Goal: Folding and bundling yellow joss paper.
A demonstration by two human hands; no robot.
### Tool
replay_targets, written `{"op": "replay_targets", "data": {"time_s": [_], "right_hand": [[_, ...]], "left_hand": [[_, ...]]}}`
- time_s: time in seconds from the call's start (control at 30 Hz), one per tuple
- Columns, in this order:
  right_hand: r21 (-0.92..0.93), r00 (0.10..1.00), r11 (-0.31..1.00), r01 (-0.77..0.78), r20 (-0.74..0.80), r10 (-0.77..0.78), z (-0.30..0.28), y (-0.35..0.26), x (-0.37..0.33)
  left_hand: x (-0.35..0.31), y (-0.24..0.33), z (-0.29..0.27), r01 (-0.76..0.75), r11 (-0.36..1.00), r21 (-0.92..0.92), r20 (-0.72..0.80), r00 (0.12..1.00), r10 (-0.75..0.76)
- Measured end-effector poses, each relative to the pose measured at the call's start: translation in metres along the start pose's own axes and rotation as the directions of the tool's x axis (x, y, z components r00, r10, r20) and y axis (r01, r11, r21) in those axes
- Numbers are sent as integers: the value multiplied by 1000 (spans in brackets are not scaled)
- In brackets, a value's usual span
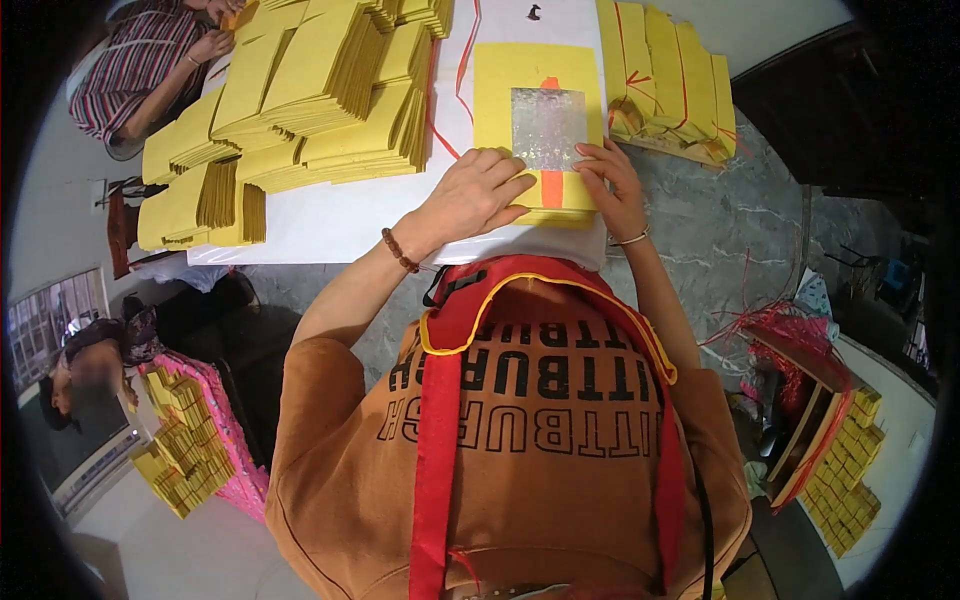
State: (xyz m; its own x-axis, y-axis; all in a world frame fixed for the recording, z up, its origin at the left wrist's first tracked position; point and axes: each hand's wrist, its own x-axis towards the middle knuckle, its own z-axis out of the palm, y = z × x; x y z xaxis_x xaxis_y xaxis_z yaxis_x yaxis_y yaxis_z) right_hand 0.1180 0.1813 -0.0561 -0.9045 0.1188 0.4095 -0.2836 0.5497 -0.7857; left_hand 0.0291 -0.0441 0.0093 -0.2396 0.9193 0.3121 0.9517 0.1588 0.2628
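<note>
A stack of yellow paper sheets (492,80) lies in front of me, with a silver foil rectangle (548,118) on top and an orange strip (552,190) showing above and below the foil. My left hand (478,196) is at the lower left of the foil, its fingers bent over the top yellow sheet. On the opposite side, my right hand (614,186) has its thumb and fingers closed at the foil's lower right corner and the sheet's edge. Exactly what lies under the fingertips is partly hidden.
Folded yellow paper bundles (310,75) are piled on the white table (330,225) to the left. More yellow bundles (675,85) tied with red string stand at the right. A co-worker in a striped top (150,60) sits at the far left. Red strings (770,320) hang off a wooden rack.
</note>
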Motion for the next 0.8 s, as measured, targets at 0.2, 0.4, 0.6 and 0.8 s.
{"op": "replay_targets", "data": {"time_s": [0.2, 0.4, 0.6, 0.8], "right_hand": [[171, 993, 980, -105, -38, 113, 4, 2, -3], [255, 985, 954, -157, -35, 172, 6, 1, -4], [323, 982, 933, -156, -53, 183, 8, 3, -5], [295, 984, 943, -150, -44, 170, 8, 3, -5]], "left_hand": [[5, -8, 3, 48, 948, -315, -66, 995, -73], [9, -13, 4, 180, 889, -422, 21, 982, -189], [8, -15, 6, 216, 870, -443, 27, 973, -228], [7, -16, 9, 199, 853, -482, -11, 972, -233]]}}
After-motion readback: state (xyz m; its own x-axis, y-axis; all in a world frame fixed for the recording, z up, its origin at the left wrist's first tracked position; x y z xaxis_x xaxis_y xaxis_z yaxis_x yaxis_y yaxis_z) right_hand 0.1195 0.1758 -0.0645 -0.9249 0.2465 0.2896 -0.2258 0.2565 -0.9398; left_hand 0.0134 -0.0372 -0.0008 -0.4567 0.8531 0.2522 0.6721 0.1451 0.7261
